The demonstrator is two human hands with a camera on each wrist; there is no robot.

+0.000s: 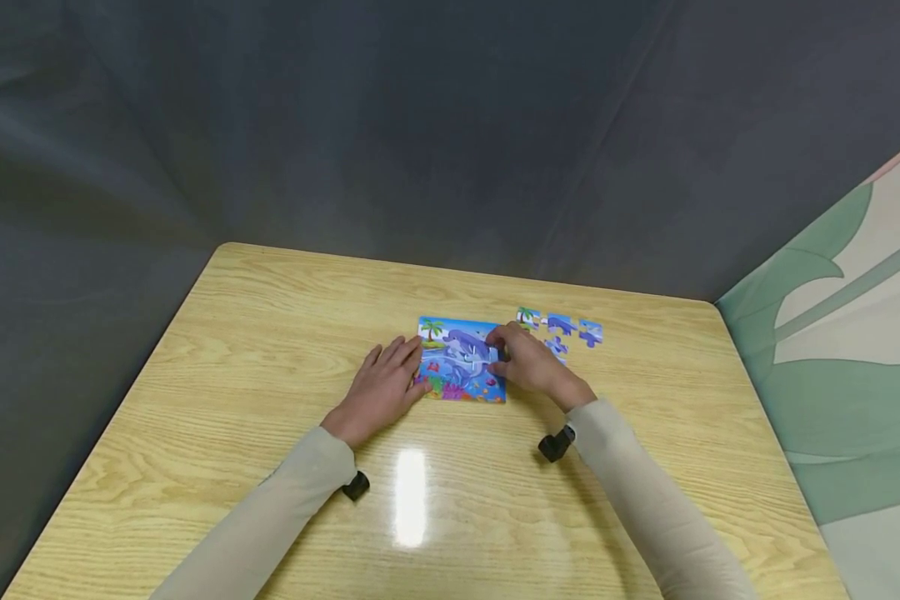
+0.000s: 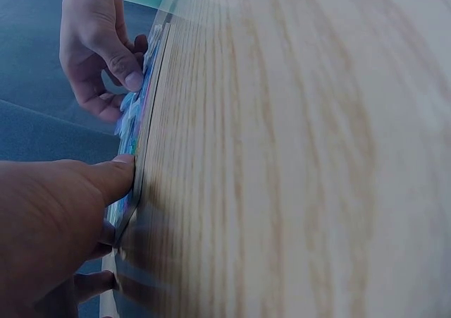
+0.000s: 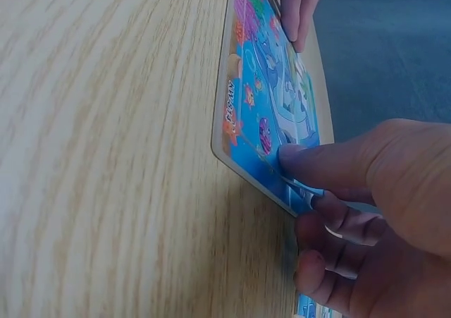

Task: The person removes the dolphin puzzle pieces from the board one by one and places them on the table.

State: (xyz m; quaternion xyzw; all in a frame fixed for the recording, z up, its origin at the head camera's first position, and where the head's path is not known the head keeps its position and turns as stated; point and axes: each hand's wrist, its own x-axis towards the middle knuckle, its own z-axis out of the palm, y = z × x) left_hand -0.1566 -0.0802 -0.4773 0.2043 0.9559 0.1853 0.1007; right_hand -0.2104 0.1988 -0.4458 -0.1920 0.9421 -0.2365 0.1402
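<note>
A dolphin jigsaw puzzle (image 1: 453,392) in a flat tray lies on the table, with palm trees, blue sea and coral in its picture. My left hand (image 1: 381,390) rests along its left side, fingers extended and thumb on the near left corner. At the right edge, my right hand (image 1: 534,363) pinches a puzzle piece (image 3: 301,184) between thumb and fingers; in the right wrist view the piece's edge stands slightly raised from the board. My right hand's fingers partly hide it.
Several loose puzzle pieces (image 1: 560,323) lie on the wooden table (image 1: 300,308) behind and right of my right hand. A dark curtain (image 1: 420,133) hangs along the table's far edge, and a patterned wall (image 1: 855,400) stands at the right.
</note>
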